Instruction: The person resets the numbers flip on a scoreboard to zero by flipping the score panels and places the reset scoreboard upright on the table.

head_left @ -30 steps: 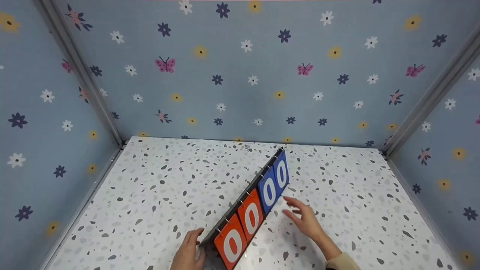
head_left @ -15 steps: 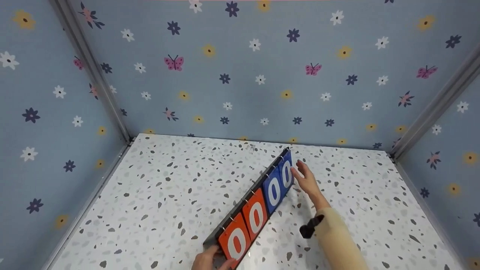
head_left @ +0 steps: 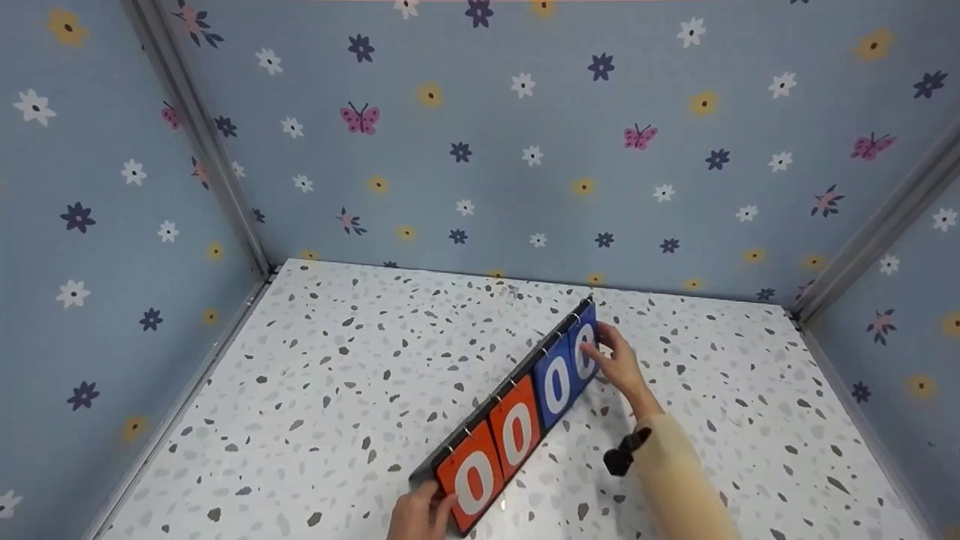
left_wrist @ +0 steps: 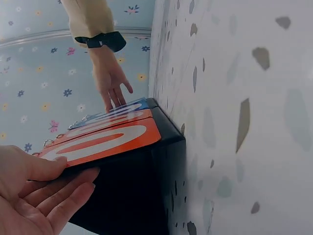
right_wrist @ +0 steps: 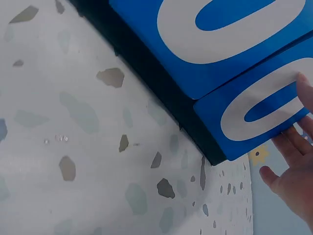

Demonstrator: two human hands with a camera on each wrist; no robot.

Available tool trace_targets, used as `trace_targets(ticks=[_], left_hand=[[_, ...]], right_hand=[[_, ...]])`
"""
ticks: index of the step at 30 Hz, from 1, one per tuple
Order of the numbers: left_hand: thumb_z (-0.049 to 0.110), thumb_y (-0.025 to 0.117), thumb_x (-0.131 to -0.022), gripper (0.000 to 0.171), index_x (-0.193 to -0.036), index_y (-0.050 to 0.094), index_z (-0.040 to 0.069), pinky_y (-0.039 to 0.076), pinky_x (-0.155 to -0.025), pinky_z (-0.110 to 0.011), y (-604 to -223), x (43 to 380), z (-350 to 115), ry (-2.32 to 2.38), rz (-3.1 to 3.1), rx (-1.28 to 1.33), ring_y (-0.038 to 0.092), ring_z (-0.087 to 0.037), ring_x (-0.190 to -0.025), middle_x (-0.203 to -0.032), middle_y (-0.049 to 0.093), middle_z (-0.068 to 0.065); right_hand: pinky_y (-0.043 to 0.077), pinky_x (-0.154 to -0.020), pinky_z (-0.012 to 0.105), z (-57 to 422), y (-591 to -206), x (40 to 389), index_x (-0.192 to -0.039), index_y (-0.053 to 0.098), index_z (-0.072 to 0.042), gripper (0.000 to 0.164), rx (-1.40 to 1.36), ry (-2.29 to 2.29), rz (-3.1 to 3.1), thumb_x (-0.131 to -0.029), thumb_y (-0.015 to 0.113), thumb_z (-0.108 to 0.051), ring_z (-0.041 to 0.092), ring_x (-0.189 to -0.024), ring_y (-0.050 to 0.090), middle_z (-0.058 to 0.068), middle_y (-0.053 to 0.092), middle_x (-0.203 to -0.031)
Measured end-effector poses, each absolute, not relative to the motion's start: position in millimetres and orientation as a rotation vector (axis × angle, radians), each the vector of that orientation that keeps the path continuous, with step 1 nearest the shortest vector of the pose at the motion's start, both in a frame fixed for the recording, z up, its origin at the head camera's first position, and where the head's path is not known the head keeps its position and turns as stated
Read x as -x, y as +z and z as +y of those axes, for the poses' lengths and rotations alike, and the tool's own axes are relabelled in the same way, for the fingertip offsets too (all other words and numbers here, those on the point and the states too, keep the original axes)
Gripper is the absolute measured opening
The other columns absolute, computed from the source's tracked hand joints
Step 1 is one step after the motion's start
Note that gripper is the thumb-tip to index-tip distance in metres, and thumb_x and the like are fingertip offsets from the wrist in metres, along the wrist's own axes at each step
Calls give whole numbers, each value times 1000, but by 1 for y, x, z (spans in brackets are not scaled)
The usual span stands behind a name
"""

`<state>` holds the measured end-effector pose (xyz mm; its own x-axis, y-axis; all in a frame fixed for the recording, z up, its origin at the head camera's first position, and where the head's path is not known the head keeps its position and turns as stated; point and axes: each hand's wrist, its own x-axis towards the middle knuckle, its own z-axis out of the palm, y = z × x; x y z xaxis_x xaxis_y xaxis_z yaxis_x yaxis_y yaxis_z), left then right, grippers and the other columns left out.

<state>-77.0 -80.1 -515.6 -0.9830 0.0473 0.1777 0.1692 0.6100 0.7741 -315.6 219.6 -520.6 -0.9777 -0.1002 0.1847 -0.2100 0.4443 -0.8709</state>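
Observation:
A black tabletop flip scoreboard (head_left: 517, 424) stands slantwise on the speckled table, with two red cards (left_wrist: 105, 139) and two blue cards (right_wrist: 266, 105) hung from metal rings. Every card reads 0. My left hand (head_left: 417, 514) grips its near end, the thumb on the front of the red card's edge and the other fingers behind, as the left wrist view shows. At the far end my right hand (head_left: 621, 367) holds the side edge, thumb over the last blue card. Behind that edge, the right wrist view shows the fingers partly hidden.
The white speckled table (head_left: 315, 390) runs back to a blue flowered wall (head_left: 495, 112). Side panels with grey posts (head_left: 202, 142) enclose it left and right. A black wrist strap (head_left: 626, 452) sits at the right sleeve.
My right hand has gone forward from beside the blue cards to the scoreboard's far edge and taken hold there. My left hand has closed on the near end. The head view has shifted slightly.

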Motion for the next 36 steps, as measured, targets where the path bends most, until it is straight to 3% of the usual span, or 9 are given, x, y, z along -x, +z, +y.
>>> trace_targets(ticks=[6, 12, 20, 32, 36], left_hand=[[8, 63, -82, 12, -82, 57, -2, 44, -56, -25, -515, 97, -97, -1363, -2702, 62, 55, -13, -62, -72, 60, -6], [0, 63, -80, 16, -93, 59, -7, 49, -67, -30, -520, 136, -123, -1417, -2562, 52, 60, -19, -74, -83, 63, -14], [2, 67, -76, 22, -94, 61, -9, 50, -69, -28, -530, 187, -147, -1652, -2328, 20, 62, -27, -81, -87, 62, -19], [0, 66, -77, 23, -96, 59, -12, 50, -69, -34, -533, 198, -150, -1626, -2281, 122, 61, -30, -79, -87, 61, -21], [9, 63, -82, 34, -110, 55, -9, 46, -80, -38, -530, 188, -144, -1424, -2386, 58, 57, -30, -95, -103, 59, -22]], right_hand=[[37, -89, 47, 240, -519, 291, -121, 43, 3, 57, -114, 1475, -2603, -78, 68, -26, 34, -104, 48, 23, 51, -114], [45, -74, 37, 255, -520, 255, -104, 50, 1, 52, 10, 1308, -2622, -73, 72, -33, 26, -85, 55, 17, 58, -91], [35, -53, 25, 257, -527, 205, -79, 52, -4, 41, 112, 1159, -2573, -71, 73, -37, 16, -61, 44, 5, 51, -67], [38, -53, 25, 251, -525, 186, -86, 55, -4, 48, 184, 1092, -2658, -72, 67, -48, 16, -61, 47, 5, 54, -69], [46, -64, 33, 254, -525, 184, -103, 50, 2, 56, 149, 1125, -2666, -76, 65, -45, 23, -78, 53, 14, 56, -88]])
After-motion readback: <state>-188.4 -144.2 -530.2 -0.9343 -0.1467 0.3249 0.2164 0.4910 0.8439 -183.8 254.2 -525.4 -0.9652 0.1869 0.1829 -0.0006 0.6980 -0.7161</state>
